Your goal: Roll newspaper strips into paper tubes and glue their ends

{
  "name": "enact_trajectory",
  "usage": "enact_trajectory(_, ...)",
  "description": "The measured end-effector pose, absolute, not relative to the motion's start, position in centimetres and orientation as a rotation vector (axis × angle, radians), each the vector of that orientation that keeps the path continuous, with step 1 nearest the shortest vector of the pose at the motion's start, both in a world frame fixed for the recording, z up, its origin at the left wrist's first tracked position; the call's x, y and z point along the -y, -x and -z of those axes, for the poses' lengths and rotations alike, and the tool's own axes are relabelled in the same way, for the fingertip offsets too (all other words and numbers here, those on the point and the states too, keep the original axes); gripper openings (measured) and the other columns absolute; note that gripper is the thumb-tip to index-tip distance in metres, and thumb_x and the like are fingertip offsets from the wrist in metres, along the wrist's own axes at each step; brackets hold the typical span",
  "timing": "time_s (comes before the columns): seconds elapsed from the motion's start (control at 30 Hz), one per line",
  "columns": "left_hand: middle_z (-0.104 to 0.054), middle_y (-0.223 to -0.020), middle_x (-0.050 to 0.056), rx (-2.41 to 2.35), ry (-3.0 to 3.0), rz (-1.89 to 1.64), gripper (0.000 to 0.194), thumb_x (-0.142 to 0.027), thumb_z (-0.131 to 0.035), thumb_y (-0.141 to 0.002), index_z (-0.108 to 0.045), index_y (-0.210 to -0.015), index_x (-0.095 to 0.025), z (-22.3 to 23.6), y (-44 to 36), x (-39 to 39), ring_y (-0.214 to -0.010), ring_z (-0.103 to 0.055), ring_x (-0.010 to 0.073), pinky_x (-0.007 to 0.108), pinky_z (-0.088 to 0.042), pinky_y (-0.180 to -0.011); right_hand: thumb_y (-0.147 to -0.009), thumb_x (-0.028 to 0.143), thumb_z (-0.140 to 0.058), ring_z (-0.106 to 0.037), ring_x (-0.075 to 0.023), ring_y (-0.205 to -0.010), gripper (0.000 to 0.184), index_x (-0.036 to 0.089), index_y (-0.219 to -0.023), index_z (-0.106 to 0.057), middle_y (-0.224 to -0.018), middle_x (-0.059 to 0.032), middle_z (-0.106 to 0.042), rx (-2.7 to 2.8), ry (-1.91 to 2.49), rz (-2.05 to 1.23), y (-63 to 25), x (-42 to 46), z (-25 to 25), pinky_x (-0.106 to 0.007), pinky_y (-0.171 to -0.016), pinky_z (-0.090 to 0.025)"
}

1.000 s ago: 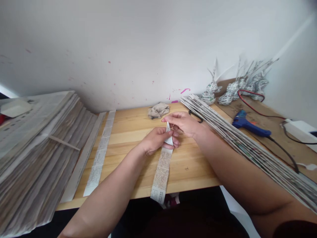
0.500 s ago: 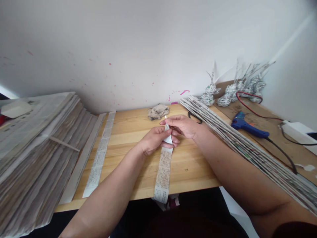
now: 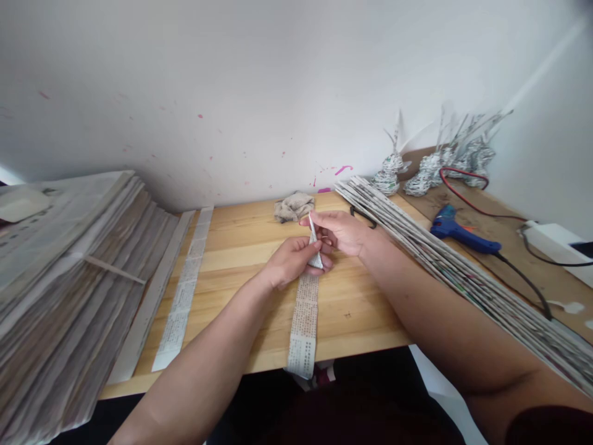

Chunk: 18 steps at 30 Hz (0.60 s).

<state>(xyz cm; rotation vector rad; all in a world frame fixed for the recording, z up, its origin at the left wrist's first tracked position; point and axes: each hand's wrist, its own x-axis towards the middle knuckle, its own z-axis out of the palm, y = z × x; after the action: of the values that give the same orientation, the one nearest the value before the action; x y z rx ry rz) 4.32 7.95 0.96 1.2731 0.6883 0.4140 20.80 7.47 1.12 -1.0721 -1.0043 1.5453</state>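
A long newspaper strip (image 3: 303,324) lies over the wooden table (image 3: 361,303), its near end hanging past the front edge. Its far end is rolled into a narrow pointed cone between my two hands. My left hand (image 3: 293,259) pinches the wider, lower part of the roll between thumb and fingers. Around the upper, thin tip, my right hand (image 3: 340,232) has its thumb and index finger closed, with the other fingers curled behind the paper. Just beyond the hands sits a crumpled grey-brown cloth (image 3: 294,207).
At left stands a tall stack of newspaper (image 3: 92,278), with a loose paper strip (image 3: 185,296) beside it. Rolled paper sticks (image 3: 417,259) run along the right. Beyond them are a blue glue gun (image 3: 466,235), a white power strip (image 3: 558,247) and woven paper figures (image 3: 424,176). Dark scissor-like handles (image 3: 364,216) show behind my right hand.
The rolled tip has turned between my fingers, and the strip's upper part is wound a little further. My right hand has shifted slightly up and left. The camera view has moved slightly.
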Motion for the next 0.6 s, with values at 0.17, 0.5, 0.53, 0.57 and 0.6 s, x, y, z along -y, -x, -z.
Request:
enact_trajectory(0.17,-0.072,-0.087,0.014,-0.66,-1.24,-0.385,0.043,-0.047,-0.066,-0.082,-0.068,-0.098,-0.008,-0.93,-4.29,-7.72,-0.081,-0.069,0.0209,0.033,-0.055,-0.073,-0.065,0.042,-0.082,-0.036,-0.0041,-0.039,0.035,0.014,-0.075,-0.064,-0.049,0.0066,-0.048,1.015,1.103,-1.463,-20.77,-7.42,-1.33,-0.018,-0.033,-0.024)
enact_trajectory(0.5,-0.072,-0.081,0.011,-0.57,-1.221,-0.392,0.038,-0.045,-0.068,-0.081,-0.067,-0.094,-0.009,-0.65,-4.24,-8.01,-0.08,-0.069,0.0201,0.036,-0.055,-0.08,-0.074,0.053,-0.072,-0.041,-0.007,-0.035,0.038,0.016,-0.082,-0.062,-0.049,0.0049,-0.051,1.026,1.071,-1.57,-20.93,-7.24,-1.48,-0.019,-0.03,-0.029)
enact_trajectory(0.53,-0.072,-0.082,0.011,-0.569,-1.212,-0.392,0.038,-0.044,-0.068,-0.081,-0.067,-0.096,-0.009,-0.6,-4.16,-8.12,-0.081,-0.069,0.0202,0.036,-0.055,-0.079,-0.075,0.052,-0.072,-0.043,-0.0081,-0.035,0.039,0.016,-0.088,-0.064,-0.05,0.004,-0.053,1.07,1.045,-1.612,-21.1,-7.19,-1.51,-0.02,-0.031,-0.031)
enact_trajectory(0.57,-0.072,-0.082,0.011,-0.57,-1.208,-0.391,0.038,-0.044,-0.068,-0.081,-0.067,-0.097,-0.009,-0.57,-4.11,-8.21,-0.081,-0.069,0.0201,0.035,-0.055,-0.079,-0.075,0.05,-0.072,-0.045,-0.0088,-0.036,0.039,0.015,-0.09,-0.065,-0.05,0.0037,-0.055,1.098,1.029,-1.636,-21.22,-7.16,-1.52,-0.02,-0.032,-0.033)
enact_trajectory(0.6,-0.072,-0.083,0.011,-0.573,-1.21,-0.389,0.037,-0.044,-0.067,-0.082,-0.067,-0.097,-0.01,-0.55,-4.1,-8.25,-0.081,-0.069,0.0197,0.035,-0.055,-0.078,-0.074,0.048,-0.074,-0.046,-0.0088,-0.036,0.038,0.015,-0.09,-0.066,-0.05,0.0038,-0.054,1.103,1.026,-1.641,-21.28,-7.15,-1.52,-0.02,-0.032,-0.033)
